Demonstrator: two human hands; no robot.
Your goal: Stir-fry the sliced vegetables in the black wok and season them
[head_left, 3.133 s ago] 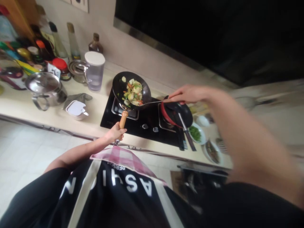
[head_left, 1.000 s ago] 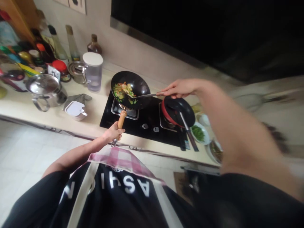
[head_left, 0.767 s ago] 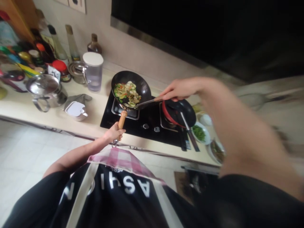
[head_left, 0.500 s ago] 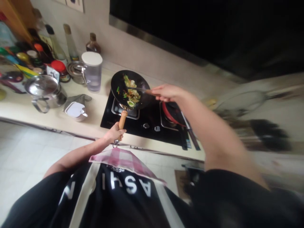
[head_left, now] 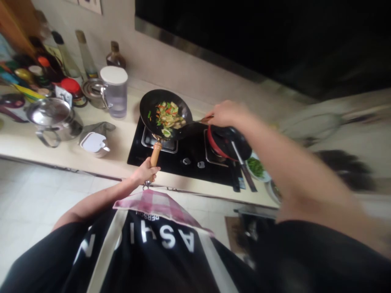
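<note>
My left hand [head_left: 148,170] is closed around the light wooden handle [head_left: 155,152] of a black wok [head_left: 148,101]. The wok sits over the left burner, its handle towards me. Chopped food [head_left: 169,116] lies heaped inside, with green, orange and pale pieces. To the right of the wok, my right hand [head_left: 225,114] grips the brown handle of a spatula [head_left: 206,119]. Its dark blade seems to rest by the wok's right rim, though blur hides its exact shape. Below my right hand, a red pan [head_left: 215,146] stands on the right burner.
Tongs or a similar dark-handled utensil [head_left: 248,177] lean across the red pan. A bowl of chopped greens [head_left: 255,167] stands beside the black hob [head_left: 210,175]. Left are a lidded pitcher [head_left: 117,93], a steel pot [head_left: 56,122], a white container [head_left: 94,143] and several bottles. A dark hood overhangs.
My right hand has drawn the spatula rightwards out of the food to the wok's right side. The food is now gathered more towards the middle. My left hand keeps its hold.
</note>
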